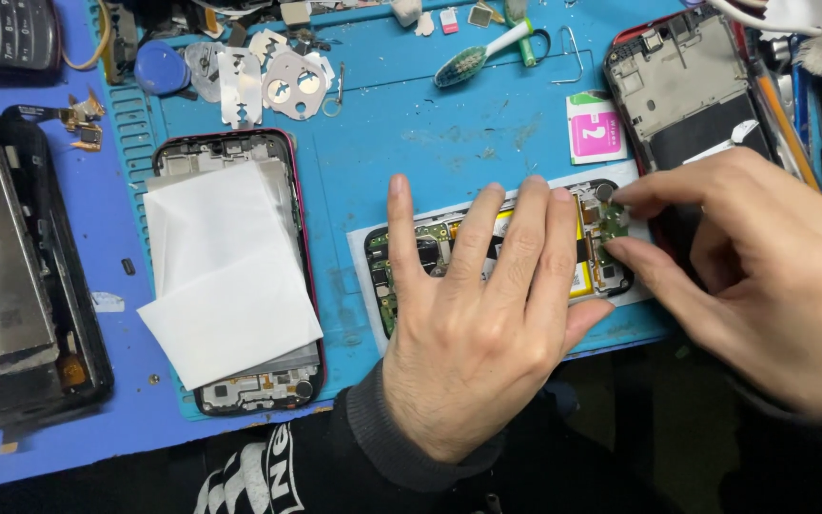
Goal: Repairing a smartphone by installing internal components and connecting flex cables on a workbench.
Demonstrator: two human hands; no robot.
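An opened phone body (425,249) with a yellow battery and green circuit boards lies on a white sheet on the blue work mat (401,124). My left hand (473,324) lies flat on top of it, fingers spread, pressing it down. My right hand (763,266) reaches in from the right. Its thumb and forefinger pinch a small green board (613,222) at the phone's right end.
A red-edged phone frame (278,381) covered by folded white paper (225,271) lies at left. A dark screen assembly (11,276) sits far left. A second red frame (687,86), a toothbrush (482,55), metal shields (292,86) and a pink-and-white packet (596,128) lie at the back.
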